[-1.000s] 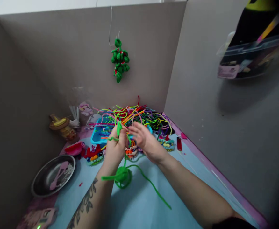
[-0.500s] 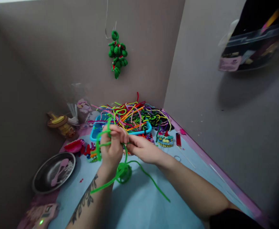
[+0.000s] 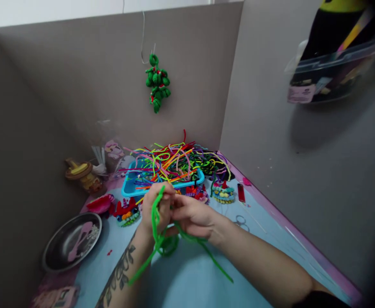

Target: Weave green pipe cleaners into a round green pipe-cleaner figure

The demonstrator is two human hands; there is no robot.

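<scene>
My left hand (image 3: pixel 149 209) is closed around bright green pipe cleaners (image 3: pixel 155 218), held up over the table. One strand stands along the back of that hand, and a tail runs down past the wrist. Fingers bent, my right hand (image 3: pixel 195 216) meets the left and pinches the same green strands; the exact grip is hidden between the hands. Another green end trails below the right wrist to the lower right. Under the hands hangs or lies a rounded green coil (image 3: pixel 169 247); I cannot tell whether it touches the table.
Behind the hands, a blue tray (image 3: pixel 128 186) overflows with coloured pipe cleaners. Small colourful crafted pieces (image 3: pixel 223 193) stand before it. At left is a metal bowl (image 3: pixel 51 263) with a pink tool. Scissors (image 3: pixel 241 222) and a red lighter (image 3: pixel 241 193) lie right. A green ornament (image 3: pixel 157 83) hangs above.
The view has tilted up. My left hand has turned, and the green loop at its left side is now drawn into an upright strand. My right fingers have closed in lower beside it.
</scene>
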